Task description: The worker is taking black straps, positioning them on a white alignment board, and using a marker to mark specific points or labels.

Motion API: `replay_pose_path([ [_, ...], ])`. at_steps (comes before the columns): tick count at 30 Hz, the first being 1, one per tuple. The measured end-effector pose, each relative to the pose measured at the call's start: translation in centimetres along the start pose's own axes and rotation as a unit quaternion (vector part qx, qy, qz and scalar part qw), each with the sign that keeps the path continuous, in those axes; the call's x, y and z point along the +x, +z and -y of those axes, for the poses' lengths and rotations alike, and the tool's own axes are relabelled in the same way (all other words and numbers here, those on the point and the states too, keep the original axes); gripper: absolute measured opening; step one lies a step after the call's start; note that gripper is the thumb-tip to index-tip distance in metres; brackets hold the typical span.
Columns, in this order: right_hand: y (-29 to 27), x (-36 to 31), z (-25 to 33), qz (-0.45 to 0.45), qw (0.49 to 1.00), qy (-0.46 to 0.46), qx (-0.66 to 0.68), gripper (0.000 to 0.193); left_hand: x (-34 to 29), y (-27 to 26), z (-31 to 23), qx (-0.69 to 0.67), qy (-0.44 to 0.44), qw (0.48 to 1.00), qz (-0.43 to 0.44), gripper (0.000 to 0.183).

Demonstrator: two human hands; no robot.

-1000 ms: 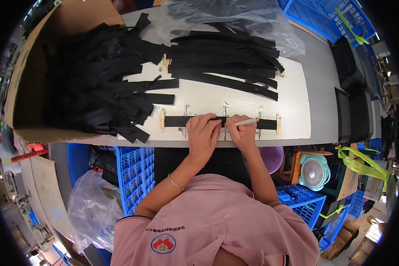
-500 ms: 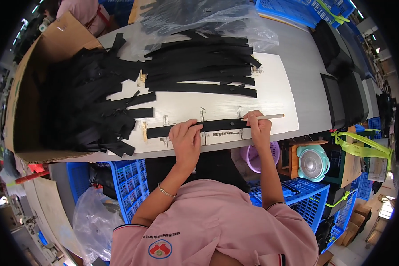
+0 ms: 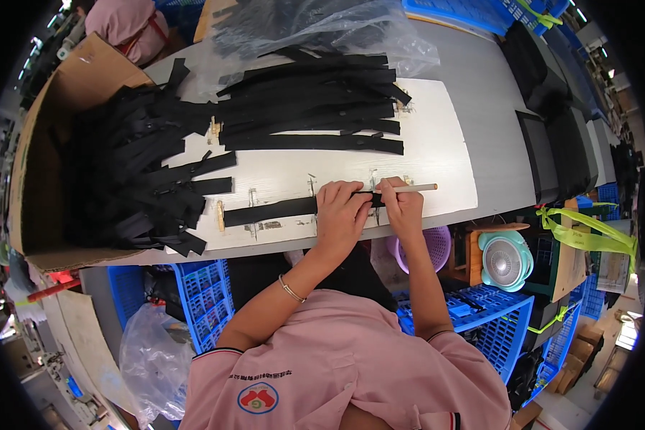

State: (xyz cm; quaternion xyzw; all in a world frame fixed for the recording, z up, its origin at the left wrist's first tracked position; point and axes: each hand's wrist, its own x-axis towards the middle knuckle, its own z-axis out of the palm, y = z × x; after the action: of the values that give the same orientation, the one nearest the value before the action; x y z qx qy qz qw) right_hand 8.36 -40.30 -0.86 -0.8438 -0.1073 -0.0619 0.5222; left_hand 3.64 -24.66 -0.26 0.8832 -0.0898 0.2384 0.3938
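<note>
A long black fabric strip (image 3: pixel 279 210) lies along the front of a white board (image 3: pixel 437 150). My left hand (image 3: pixel 342 215) is on its right part, fingers bent and pressed down on it, covering a stretch of it. Right beside it, my right hand (image 3: pixel 403 208) grips a slim white pen (image 3: pixel 424 187) that points left, its tip close to the left fingertips at the strip. Whether the tip touches the fabric cannot be made out. Farther back on the board, several similar black strips (image 3: pixel 315 142) lie side by side, some with small dark pieces on them.
A cardboard box (image 3: pixel 86 72) on its side spills a heap of black strips (image 3: pixel 129 165) at the left. Clear plastic sheeting (image 3: pixel 401 43) covers dark material behind. Black blocks (image 3: pixel 570 150) stand at right. Blue crates (image 3: pixel 201 294), a purple basket (image 3: pixel 433 251) and a teal fan (image 3: pixel 507 260) sit below the table.
My left hand has slid right along the strip until it is next to my right hand. The right hand with the pen has shifted slightly left in the picture; the view has also moved a little.
</note>
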Motion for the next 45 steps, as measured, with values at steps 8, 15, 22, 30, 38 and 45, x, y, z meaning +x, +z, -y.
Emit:
replay_pose_path([
  [8,-0.6,-0.5,-0.1,0.01,0.998,0.003,0.054,0.027,0.1,-0.1,-0.3,0.007,0.002,1.0,0.004,0.016],
  [15,-0.4,-0.1,0.1,0.022,0.998,-0.063,0.004,0.028,0.1,-0.2,-0.1,0.006,-0.001,1.0,-0.001,0.016],
  [22,-1.0,-0.8,0.0,0.016,0.997,0.029,0.076,0.029,-1.6,-1.4,-0.2,0.041,-0.016,0.998,0.033,0.036],
  [30,-0.9,-1.3,0.5,-0.115,0.974,0.092,0.174,0.029,-1.5,-2.9,1.2,0.079,-0.062,0.988,0.114,0.048],
  [38,-0.4,-0.9,1.0,-0.119,0.976,0.089,0.16,0.03,5.4,-1.6,6.7,0.057,-0.015,0.995,0.085,0.046],
  [45,-0.5,-0.7,0.8,-0.102,0.978,0.097,0.155,0.029,0.3,-10.6,8.2,0.109,-0.062,0.992,0.001,0.052],
])
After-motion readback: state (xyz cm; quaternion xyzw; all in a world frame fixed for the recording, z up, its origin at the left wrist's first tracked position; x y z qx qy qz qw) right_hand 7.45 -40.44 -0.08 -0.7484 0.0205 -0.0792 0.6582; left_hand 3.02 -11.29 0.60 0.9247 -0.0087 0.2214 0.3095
